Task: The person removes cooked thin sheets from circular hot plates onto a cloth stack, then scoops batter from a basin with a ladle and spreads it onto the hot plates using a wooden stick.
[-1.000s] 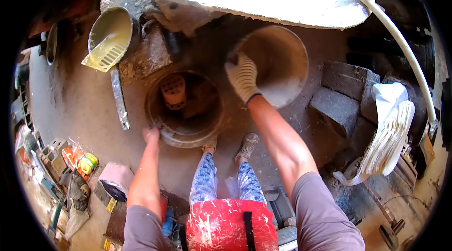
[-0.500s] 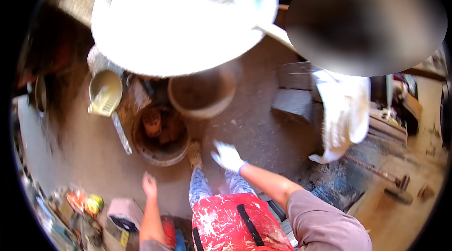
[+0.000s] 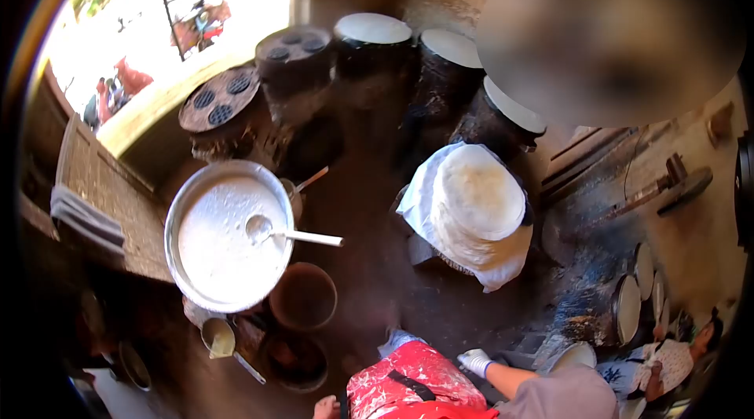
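Observation:
My left hand is bare, hangs low by the red stained apron and holds nothing that I can see; its fingers are loosely apart. White-gloved, my right hand is beside the apron with fingers stretched out and nothing in them. Ahead and to the left is a wide metal basin of white batter, with a long-handled ladle resting in it. A stack of thin round white flatbreads lies on a white cloth ahead to the right. Both hands are apart from these.
A brown bucket, a dark bucket and a small pan are by the basin. Several round stoves line the back, near perforated discs. Another person sits at lower right.
My view has lifted and drawn back from the basin, bringing the stoves and flatbread stack into sight. Both hands now appear lower, near the bottom edge.

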Demonstrator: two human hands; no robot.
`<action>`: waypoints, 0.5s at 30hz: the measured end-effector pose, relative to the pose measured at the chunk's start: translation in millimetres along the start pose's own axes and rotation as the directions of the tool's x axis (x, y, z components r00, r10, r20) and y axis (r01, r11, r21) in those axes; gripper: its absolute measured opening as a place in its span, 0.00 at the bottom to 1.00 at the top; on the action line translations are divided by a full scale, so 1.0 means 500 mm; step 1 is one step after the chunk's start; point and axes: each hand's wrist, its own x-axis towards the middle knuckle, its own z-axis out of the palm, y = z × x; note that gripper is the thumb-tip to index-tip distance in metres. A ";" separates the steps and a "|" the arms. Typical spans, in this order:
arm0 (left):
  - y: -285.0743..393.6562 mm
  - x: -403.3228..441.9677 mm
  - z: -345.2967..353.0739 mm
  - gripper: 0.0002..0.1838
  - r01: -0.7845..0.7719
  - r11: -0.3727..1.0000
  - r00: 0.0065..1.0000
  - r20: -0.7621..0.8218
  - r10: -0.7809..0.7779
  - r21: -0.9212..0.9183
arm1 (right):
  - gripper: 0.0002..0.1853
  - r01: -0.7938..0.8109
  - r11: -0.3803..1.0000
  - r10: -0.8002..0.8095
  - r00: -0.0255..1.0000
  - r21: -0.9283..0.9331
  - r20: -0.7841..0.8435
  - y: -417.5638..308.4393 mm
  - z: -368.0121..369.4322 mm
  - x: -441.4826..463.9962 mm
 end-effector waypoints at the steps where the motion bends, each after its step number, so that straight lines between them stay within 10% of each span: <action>1: 0.069 -0.008 0.033 0.18 0.031 0.998 0.999 -0.028 -0.029 0.049 | 0.21 0.102 0.993 -0.104 0.995 -0.066 -0.012 -0.018 0.016 -0.006; 4: 0.181 0.073 0.123 0.21 -0.269 0.904 0.961 0.151 0.230 0.332 | 0.20 0.115 0.984 -0.133 0.982 -0.140 -0.131 -0.106 -0.007 -0.006; 6: 0.304 0.042 0.251 0.20 -0.218 0.864 0.970 0.200 0.140 0.454 | 0.20 0.226 0.970 -0.232 0.971 -0.090 -0.063 -0.132 -0.073 0.048; 7: 0.348 0.039 0.305 0.21 -0.421 0.654 0.907 0.297 0.299 0.628 | 0.20 0.329 0.938 -0.337 0.940 -0.105 -0.064 -0.151 -0.119 0.063; 9: 0.356 0.111 0.375 0.23 -0.480 0.760 0.862 0.397 0.315 0.439 | 0.18 0.474 0.875 -0.483 0.868 -0.097 -0.118 -0.186 -0.211 0.103; 10: 0.394 0.121 0.403 0.20 -0.611 0.601 0.780 0.521 0.346 0.516 | 0.18 0.524 0.850 -0.526 0.833 -0.061 -0.171 -0.206 -0.253 0.121; 12: 0.492 0.069 0.504 0.18 -0.364 0.870 0.890 0.399 0.220 0.332 | 0.13 0.582 0.780 -0.494 0.798 0.231 -0.345 -0.215 -0.303 0.195; 15: 0.558 0.090 0.550 0.20 -0.277 0.802 0.935 0.342 0.097 0.529 | 0.13 0.593 0.735 -0.358 0.753 0.331 -0.553 -0.204 -0.367 0.217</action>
